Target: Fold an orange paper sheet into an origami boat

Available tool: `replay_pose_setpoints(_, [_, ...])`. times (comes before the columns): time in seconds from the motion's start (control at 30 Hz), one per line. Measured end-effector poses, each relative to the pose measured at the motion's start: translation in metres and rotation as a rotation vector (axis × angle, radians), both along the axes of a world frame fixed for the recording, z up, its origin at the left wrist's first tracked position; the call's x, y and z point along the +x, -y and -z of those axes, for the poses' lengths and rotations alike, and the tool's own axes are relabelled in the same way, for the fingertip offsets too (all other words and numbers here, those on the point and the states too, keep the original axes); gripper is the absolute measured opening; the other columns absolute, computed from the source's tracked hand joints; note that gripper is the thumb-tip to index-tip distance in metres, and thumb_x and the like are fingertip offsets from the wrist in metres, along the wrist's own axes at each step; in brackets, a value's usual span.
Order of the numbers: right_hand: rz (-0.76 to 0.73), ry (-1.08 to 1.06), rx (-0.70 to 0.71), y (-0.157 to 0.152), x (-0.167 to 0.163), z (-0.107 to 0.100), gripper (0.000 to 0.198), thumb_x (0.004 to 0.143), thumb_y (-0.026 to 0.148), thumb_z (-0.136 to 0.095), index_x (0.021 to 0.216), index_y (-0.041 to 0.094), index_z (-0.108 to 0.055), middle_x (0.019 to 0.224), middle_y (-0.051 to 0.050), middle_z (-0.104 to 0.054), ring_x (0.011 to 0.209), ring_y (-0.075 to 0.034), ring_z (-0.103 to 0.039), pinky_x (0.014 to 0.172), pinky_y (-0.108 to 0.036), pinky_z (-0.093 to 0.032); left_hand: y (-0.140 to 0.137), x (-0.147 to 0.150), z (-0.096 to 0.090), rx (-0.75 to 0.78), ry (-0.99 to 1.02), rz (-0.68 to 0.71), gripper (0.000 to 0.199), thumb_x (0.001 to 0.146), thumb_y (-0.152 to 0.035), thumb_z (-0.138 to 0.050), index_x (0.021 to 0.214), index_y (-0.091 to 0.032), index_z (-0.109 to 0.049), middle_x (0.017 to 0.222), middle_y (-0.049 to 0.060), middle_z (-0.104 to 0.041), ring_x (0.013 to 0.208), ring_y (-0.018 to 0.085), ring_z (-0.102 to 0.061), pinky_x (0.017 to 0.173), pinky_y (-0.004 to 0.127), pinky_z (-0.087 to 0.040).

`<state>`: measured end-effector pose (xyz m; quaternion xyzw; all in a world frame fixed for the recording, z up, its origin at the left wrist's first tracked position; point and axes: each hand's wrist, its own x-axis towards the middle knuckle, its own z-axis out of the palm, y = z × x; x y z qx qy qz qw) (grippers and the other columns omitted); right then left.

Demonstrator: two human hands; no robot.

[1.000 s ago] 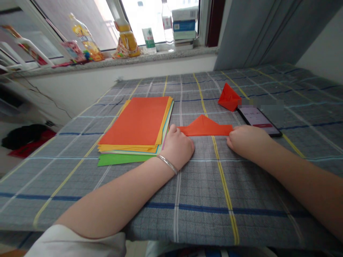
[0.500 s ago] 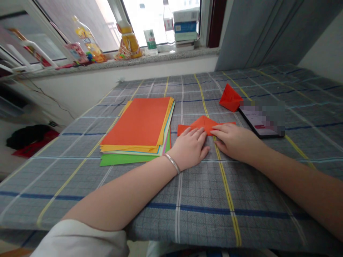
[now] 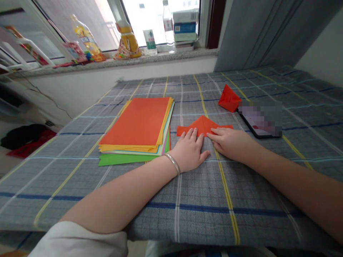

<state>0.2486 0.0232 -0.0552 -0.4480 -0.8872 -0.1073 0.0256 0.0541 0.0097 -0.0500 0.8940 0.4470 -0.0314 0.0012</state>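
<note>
A folded sheet of red-orange paper (image 3: pixel 203 124) lies flat on the tablecloth, with a peaked middle and a narrow strip out to either side. My left hand (image 3: pixel 189 150), a silver bangle at its wrist, rests with spread fingers on the paper's near left edge. The fingertips of my right hand (image 3: pixel 227 142) press on the near right part, its fingers stretched out flat. Neither hand grips the paper. Beyond my right hand stands a folded red paper shape (image 3: pixel 229 99), touching or close to a phone (image 3: pixel 258 121).
A stack of coloured paper (image 3: pixel 139 121), orange on top, lies left of my hands. The checked tablecloth (image 3: pixel 134 217) covers the surface. Along the windowsill (image 3: pixel 160 56) stand bottles, a green-and-white pack (image 3: pixel 150 40) and boxes (image 3: pixel 185 26). A grey curtain (image 3: pixel 249 35) hangs at the right.
My left fingers have drawn slightly back and spread over the paper, showing more of its peaked middle. My right hand has shifted only a little. The view has moved slightly.
</note>
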Motion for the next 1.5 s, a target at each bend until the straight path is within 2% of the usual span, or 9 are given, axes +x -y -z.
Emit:
replay_pose_setpoints(0.13, [0.132,0.118,-0.057,0.005,-0.005,-0.007,0.041,0.097,0.028,-0.037,0.100,0.007,-0.071,0.103,-0.020,-0.071,0.094,-0.031,-0.069,0.076,-0.040,-0.053,0.005,0.003,-0.003,0.056,-0.054,-0.114,0.078,0.097,-0.057,-0.035,0.144,0.005,-0.039,0.149,0.031,-0.036,0.141,0.040,-0.035,0.111,0.051,-0.035])
replay_pose_setpoints(0.27, [0.324,0.212,-0.117,0.012,-0.009,-0.011,0.050,0.099,0.037,-0.033,0.090,0.009,-0.074,0.092,-0.023,-0.072,0.081,-0.032,-0.070,0.062,-0.040,-0.050,0.008,0.006,-0.011,0.105,-0.115,-0.222,0.077,0.097,-0.061,-0.031,0.128,0.004,-0.059,0.134,0.033,-0.053,0.122,0.041,-0.056,0.085,0.045,-0.051])
replay_pose_setpoints(0.43, [0.459,0.168,-0.185,0.014,-0.011,-0.017,0.054,0.098,0.042,-0.034,0.084,0.012,-0.076,0.082,-0.023,-0.071,0.081,-0.034,-0.070,0.062,-0.042,-0.050,0.004,0.004,-0.019,0.118,-0.118,-0.267,0.067,0.098,-0.057,-0.033,0.090,-0.005,-0.075,0.090,0.025,-0.071,0.084,0.036,-0.068,0.065,0.040,-0.047])
replay_pose_setpoints(0.57, [0.539,0.123,-0.198,0.012,-0.009,-0.022,0.055,0.096,0.046,-0.036,0.081,0.013,-0.076,0.082,-0.022,-0.071,0.082,-0.036,-0.069,0.060,-0.043,-0.050,-0.009,-0.004,-0.017,0.150,-0.136,-0.286,0.052,0.098,-0.041,-0.039,0.082,-0.008,-0.075,0.081,0.021,-0.070,0.080,0.033,-0.067,0.065,0.039,-0.045])
replay_pose_setpoints(0.8, [0.547,0.097,-0.152,0.002,0.003,-0.020,0.055,0.095,0.050,-0.036,0.081,0.012,-0.074,0.083,-0.022,-0.070,0.081,-0.035,-0.069,0.062,-0.042,-0.049,-0.032,-0.019,-0.010,0.284,-0.054,-0.296,0.035,0.095,-0.034,-0.047,0.097,-0.007,-0.068,0.095,0.019,-0.067,0.093,0.031,-0.064,0.072,0.037,-0.048])
replay_pose_setpoints(0.9, [0.574,0.053,-0.063,-0.003,0.008,-0.016,0.053,0.092,0.051,-0.040,0.098,0.007,-0.068,0.091,-0.023,-0.070,0.082,-0.034,-0.069,0.062,-0.040,-0.048,-0.040,-0.023,-0.002,0.363,0.054,-0.165,0.043,0.093,-0.046,-0.051,0.111,-0.008,-0.061,0.113,0.019,-0.064,0.106,0.032,-0.059,0.088,0.042,-0.047])
replay_pose_setpoints(1.07, [0.564,0.027,-0.019,-0.007,0.013,-0.017,0.055,0.087,0.056,-0.043,0.109,0.008,-0.057,0.098,-0.021,-0.069,0.085,-0.035,-0.068,0.062,-0.040,-0.047,-0.052,-0.027,0.011,0.221,0.185,0.027,0.055,0.095,-0.049,-0.050,0.135,-0.013,-0.048,0.134,0.013,-0.058,0.123,0.029,-0.053,0.107,0.042,-0.038])
replay_pose_setpoints(1.37, [0.579,-0.055,-0.132,-0.017,0.031,-0.022,0.063,0.081,0.043,-0.053,0.133,0.008,-0.044,0.091,-0.022,-0.070,0.076,-0.037,-0.068,0.061,-0.041,-0.045,-0.052,-0.022,0.010,0.250,0.139,0.025,0.035,0.100,-0.026,-0.042,0.129,-0.010,-0.052,0.113,0.013,-0.070,0.102,0.023,-0.067,0.096,0.038,-0.045])
replay_pose_setpoints(1.5, [0.567,-0.154,-0.071,-0.019,0.033,-0.017,0.066,0.086,0.040,-0.050,0.141,0.006,-0.037,0.092,-0.024,-0.071,0.076,-0.038,-0.068,0.064,-0.044,-0.048,-0.051,-0.021,0.006,0.264,0.097,-0.045,0.032,0.097,-0.019,-0.042,0.127,-0.017,-0.054,0.100,0.009,-0.074,0.088,0.022,-0.070,0.076,0.032,-0.049])
